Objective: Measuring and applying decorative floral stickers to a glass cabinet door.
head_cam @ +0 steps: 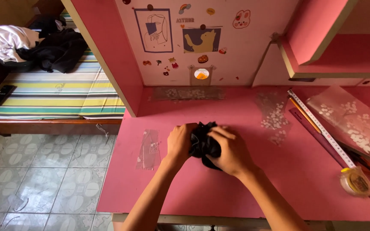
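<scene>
Mid-tabletop (279, 179), near the front edge: both hands bunch a small black cloth (203, 143). Left hand (179, 143) clenched on its left side; right hand (232, 150) draped over the top and right, fingers (219, 132) curled into the fabric. To compact it well, I'd keep it pressed to the pink surface, tuck loose edges inward, and squeeze evenly from both sides. Tape measure (354, 182) and pencil (305, 114) lie well apart on the right; clear plastic strip (149, 149) sits near the left hand.
</scene>
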